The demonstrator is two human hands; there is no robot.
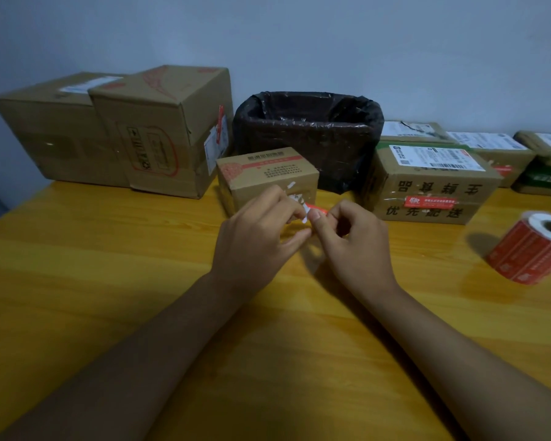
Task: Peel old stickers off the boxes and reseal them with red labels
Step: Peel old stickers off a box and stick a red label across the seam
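Observation:
A small cardboard box (268,176) stands on the wooden table (109,265) just beyond my hands, with white sticker scraps on its front face. My left hand (258,237) and my right hand (353,246) meet in front of it, and both pinch a small red-and-white sticker (310,211) between fingertips and thumbs. A roll of red labels (530,249) lies on its side at the right. Another box (427,186) to the right carries a red label on its front and a white shipping label on top.
A bin lined with a black bag (309,132) stands behind the small box. Two large cardboard boxes (115,132) sit at the back left. Several flatter parcels (490,151) line the back right by the wall.

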